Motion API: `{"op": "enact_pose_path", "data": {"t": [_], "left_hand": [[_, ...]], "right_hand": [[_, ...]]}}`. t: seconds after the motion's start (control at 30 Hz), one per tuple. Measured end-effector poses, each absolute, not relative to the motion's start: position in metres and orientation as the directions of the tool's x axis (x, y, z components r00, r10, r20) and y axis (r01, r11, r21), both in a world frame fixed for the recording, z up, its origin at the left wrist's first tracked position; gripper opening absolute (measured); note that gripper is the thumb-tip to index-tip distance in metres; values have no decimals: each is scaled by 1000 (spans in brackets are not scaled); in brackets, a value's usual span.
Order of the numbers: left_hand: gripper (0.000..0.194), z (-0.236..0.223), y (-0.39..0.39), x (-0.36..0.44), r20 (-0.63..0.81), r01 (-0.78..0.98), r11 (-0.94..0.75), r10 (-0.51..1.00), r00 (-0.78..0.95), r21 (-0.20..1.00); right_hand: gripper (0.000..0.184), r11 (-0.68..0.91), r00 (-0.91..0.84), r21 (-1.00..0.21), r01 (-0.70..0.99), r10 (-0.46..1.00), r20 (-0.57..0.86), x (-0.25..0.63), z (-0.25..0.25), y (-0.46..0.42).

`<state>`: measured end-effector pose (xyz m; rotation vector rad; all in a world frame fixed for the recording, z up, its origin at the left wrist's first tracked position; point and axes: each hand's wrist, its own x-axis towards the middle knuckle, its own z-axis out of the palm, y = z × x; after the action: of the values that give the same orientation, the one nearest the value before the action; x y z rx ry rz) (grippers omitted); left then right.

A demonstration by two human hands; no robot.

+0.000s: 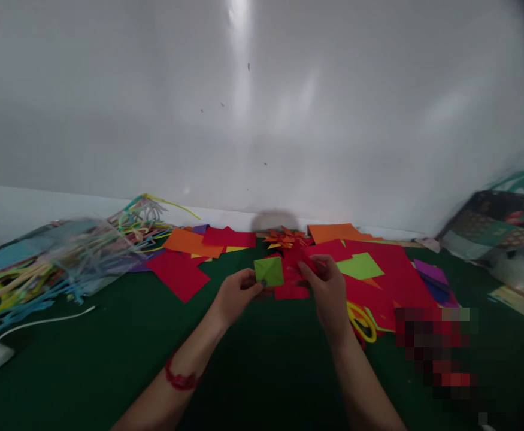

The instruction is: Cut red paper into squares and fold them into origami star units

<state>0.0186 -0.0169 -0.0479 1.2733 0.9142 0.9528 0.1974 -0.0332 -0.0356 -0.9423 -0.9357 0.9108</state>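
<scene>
Between the thumb and fingers of my left hand (239, 292) is a small green paper square (269, 272) with diagonal creases. A red band circles that wrist. My right hand (327, 290) pinches a folded red piece of paper (304, 260), just right of the green square; its exact shape is blurred. Behind the hands lies a pointed orange paper figure (286, 237). Flat red paper (291, 292) shows beneath and between the hands. Yellow scissor-like handles (364, 323) rest beside my right wrist, with the rest of the tool hidden.
Red sheets (399, 272), a light green sheet (363, 266) and orange paper (333, 232) spread over the green table (262, 371). More orange paper (192, 242) lies left. Colourful pipe cleaners (122, 230) pile at far left near a white cable (50, 321). Purple paper (430, 273) sits right.
</scene>
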Motion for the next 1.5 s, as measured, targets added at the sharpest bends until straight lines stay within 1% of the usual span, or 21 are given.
{"op": "enact_pose_path", "data": {"t": [0.13,0.27,0.43,0.53,0.6,0.7,0.87,1.07,1.17,1.23,1.37,1.5], "left_hand": [[30,-35,-24,12,-82,-96,127,924,374,987],[27,-26,-27,7,-73,-111,119,934,350,987],[23,-27,-29,8,-13,-148,64,947,322,987],[25,-25,-31,10,-8,-136,58,942,336,989],[24,-22,-34,11,-1,-133,50,940,342,990],[24,-19,-37,11,14,-138,35,940,341,990],[26,-18,-42,11,45,-121,2,921,386,993],[28,-15,-46,13,86,-100,-53,930,357,994],[26,-15,-46,14,100,-117,-63,933,346,991],[25,-14,-47,14,115,-133,-75,939,325,988],[23,-14,-49,14,136,-142,-98,945,296,985],[24,-14,-50,16,124,-151,-80,945,304,985]], "right_hand": [[29,282,221,-941,-186,945,240,202,-32,-37],[37,238,91,-960,-150,970,226,200,-26,-42],[26,238,25,-960,-146,971,237,196,-21,-48],[23,248,34,-952,-177,969,246,195,-20,-51],[20,269,64,-951,-153,963,262,194,-19,-52],[15,326,147,-943,-65,938,314,192,-17,-54],[16,430,275,-899,89,856,437,188,-18,-55],[15,458,247,-816,353,795,554,190,-23,-59],[15,470,211,-768,436,776,595,191,-23,-62],[15,480,180,-771,418,788,589,190,-22,-63],[10,451,152,-835,315,844,514,187,-19,-64],[10,389,150,-864,319,880,452,185,-18,-64]]}}
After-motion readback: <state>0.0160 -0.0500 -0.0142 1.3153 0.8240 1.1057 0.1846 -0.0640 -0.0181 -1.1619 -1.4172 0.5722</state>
